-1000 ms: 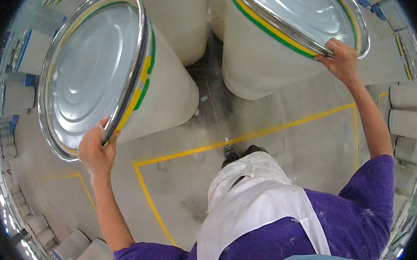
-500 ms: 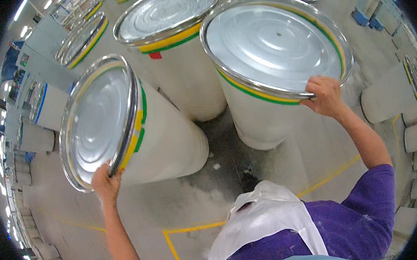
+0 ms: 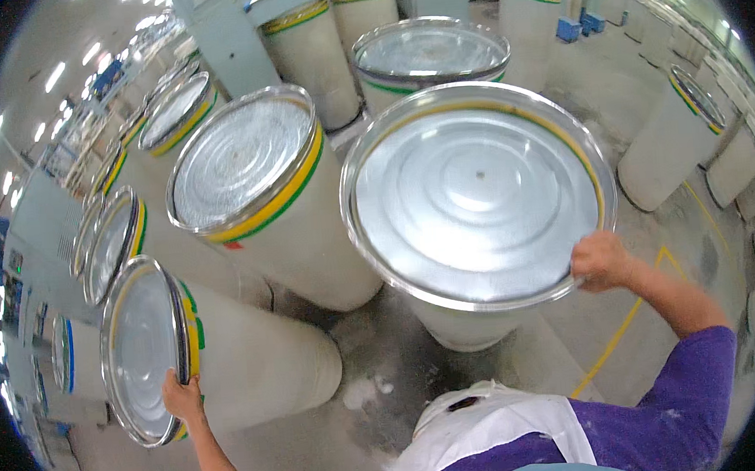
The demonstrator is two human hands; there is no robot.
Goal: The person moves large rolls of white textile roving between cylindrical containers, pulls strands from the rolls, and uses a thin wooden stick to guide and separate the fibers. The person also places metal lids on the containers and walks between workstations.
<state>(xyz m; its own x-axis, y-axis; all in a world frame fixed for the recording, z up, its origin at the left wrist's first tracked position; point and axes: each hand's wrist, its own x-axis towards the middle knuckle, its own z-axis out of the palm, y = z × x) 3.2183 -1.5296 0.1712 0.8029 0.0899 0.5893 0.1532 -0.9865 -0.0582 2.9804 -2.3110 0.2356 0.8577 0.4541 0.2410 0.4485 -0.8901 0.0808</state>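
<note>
My left hand (image 3: 184, 396) grips the rim of a tall white sliver can (image 3: 263, 357) at the left, its fingers wrapped over the metal edge. This can has yellow and green bands and a silver plate in its top. With its fingers closed over the rim, my right hand (image 3: 601, 262) holds a second sliver can (image 3: 480, 202) in front of me. Its round silver plate sits inside the metal rim and shows no load on top. Between and beyond these two stands another sliver can (image 3: 245, 161) with a small red mark below its bands.
More banded cans stand behind, including one at the back (image 3: 431, 48) and one at the far right (image 3: 673, 140). A pale blue machine frame (image 3: 228, 40) rises at the back. Yellow lines (image 3: 616, 332) mark the grey floor, where white fluff (image 3: 366, 390) lies.
Both hands keep their hold on the rims. The held cans have shifted lower in the picture, the left one also leftward. The view has moved, showing more of the machine and cans behind.
</note>
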